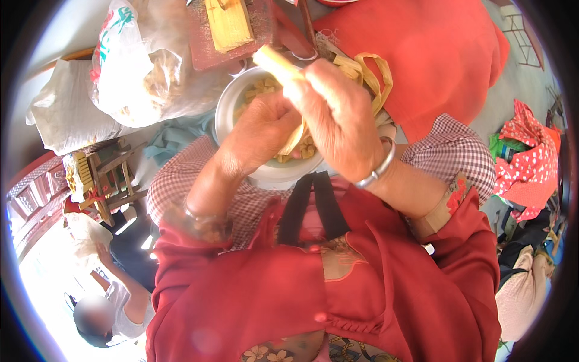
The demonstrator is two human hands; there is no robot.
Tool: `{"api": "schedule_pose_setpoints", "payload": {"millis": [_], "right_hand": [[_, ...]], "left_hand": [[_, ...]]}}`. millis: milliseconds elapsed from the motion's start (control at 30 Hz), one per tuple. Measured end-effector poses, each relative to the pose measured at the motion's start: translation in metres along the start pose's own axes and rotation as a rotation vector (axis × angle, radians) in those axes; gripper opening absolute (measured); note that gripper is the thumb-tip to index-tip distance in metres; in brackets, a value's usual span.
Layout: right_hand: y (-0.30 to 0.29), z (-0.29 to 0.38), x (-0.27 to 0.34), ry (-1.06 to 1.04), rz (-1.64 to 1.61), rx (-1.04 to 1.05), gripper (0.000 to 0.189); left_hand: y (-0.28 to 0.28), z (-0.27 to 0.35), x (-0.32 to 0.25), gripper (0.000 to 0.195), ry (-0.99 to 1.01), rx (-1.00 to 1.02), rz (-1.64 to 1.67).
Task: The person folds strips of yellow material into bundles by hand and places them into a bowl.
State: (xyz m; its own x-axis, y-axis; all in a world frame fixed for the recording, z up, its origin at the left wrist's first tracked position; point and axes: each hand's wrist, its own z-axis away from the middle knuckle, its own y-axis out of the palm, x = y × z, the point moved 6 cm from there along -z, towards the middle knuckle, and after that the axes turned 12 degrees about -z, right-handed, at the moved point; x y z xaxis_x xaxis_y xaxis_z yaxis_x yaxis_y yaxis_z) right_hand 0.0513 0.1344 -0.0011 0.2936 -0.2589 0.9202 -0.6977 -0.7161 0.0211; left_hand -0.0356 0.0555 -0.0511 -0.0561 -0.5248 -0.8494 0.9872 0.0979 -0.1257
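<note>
My right hand, with a silver bangle at the wrist, grips a pale yellow strip of what looks like dried plant leaf. One end sticks up past the fingers towards the upper left. Close beside it, my left hand pinches a narrow part of the strip, which hangs down below the fingers. Both hands are over a white basin. Inside the basin lie several small folded yellow pieces, partly hidden by my hands. Looped yellow strips rest beyond my right hand.
A reddish board bears a flat yellow wooden block. Plastic bags stand at the upper left, and red cloth spreads at the upper right. Another person is at the lower left, near a wooden stool.
</note>
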Motion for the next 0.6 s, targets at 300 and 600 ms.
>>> {"api": "schedule_pose_setpoints", "payload": {"millis": [300, 600], "right_hand": [[-0.005, -0.007, -0.042, 0.408, -0.164, 0.084, 0.033], [0.0, -0.005, -0.052, 0.413, -0.179, 0.425, 0.032]], "left_hand": [[-0.023, 0.018, -0.051, 0.007, 0.532, -0.622, -0.711], [-0.022, 0.022, -0.046, 0.011, 0.607, -0.596, -0.755]]}}
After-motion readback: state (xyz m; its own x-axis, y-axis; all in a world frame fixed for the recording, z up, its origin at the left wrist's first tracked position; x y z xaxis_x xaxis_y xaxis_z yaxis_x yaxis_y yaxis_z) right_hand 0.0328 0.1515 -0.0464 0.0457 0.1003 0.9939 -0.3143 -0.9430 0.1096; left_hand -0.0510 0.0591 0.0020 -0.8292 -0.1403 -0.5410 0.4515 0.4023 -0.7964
